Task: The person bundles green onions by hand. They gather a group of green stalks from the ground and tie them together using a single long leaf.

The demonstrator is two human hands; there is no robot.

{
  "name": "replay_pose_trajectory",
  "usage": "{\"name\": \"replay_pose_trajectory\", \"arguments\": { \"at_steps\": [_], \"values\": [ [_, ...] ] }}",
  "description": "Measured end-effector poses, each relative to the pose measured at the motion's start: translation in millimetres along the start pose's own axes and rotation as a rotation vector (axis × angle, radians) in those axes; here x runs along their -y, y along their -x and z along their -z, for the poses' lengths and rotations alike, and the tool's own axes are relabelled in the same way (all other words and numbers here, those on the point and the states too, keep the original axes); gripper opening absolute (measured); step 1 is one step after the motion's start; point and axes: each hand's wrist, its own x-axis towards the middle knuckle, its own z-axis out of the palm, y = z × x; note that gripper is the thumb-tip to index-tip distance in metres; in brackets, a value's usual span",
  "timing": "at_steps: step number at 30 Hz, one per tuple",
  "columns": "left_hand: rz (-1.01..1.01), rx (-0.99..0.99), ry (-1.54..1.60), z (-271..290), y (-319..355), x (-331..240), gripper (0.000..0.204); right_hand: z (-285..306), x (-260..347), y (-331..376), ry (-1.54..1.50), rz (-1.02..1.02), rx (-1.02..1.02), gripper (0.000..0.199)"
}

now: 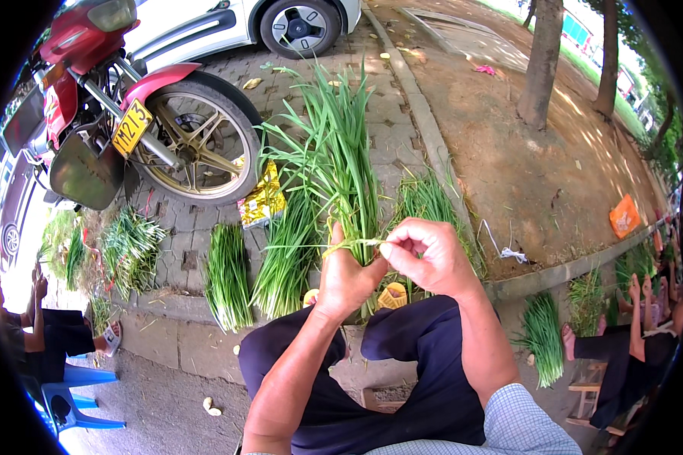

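My left hand (344, 277) grips the lower end of an upright bunch of long green leaves (341, 159), like chives. A thin yellowish tie strip (354, 243) wraps around the bunch just above my fist. My right hand (426, 258) pinches the free end of that strip beside the bunch, fingers curled. Both forearms rise from the lower edge over my dark trousers. A small yellow roll (392, 296) sits between my knees, below my hands.
Tied green bundles (228, 277) lie on the paved kerb ahead, with more (542, 337) to the right. A red motorcycle (136, 114) and a white car (281, 23) stand behind. Other people sit at the left (49, 334) and the right (630, 356).
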Motion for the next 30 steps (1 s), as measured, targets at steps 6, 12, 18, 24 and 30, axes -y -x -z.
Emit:
{"name": "replay_pose_trajectory", "arguments": {
  "at_steps": [6,12,18,24,30],
  "values": [
    [0.136,-0.007,0.105,1,1,-1,0.044,12,-3,-3,-0.523,-0.042,-0.199,0.010],
    [0.120,-0.006,0.221,6,-1,-4,0.039,23,-10,-7,-0.835,-0.013,-0.377,0.007],
    [0.117,-0.013,0.250,11,-1,-13,0.035,23,-15,-8,-0.074,-0.260,-0.294,0.013],
    [0.060,-0.025,0.243,15,-2,-9,0.029,-3,-42,-5,0.648,-0.055,0.033,0.012],
    [0.088,-0.053,0.303,15,0,-15,0.026,-11,-48,4,0.801,-0.051,0.199,0.015]
  ]
}}
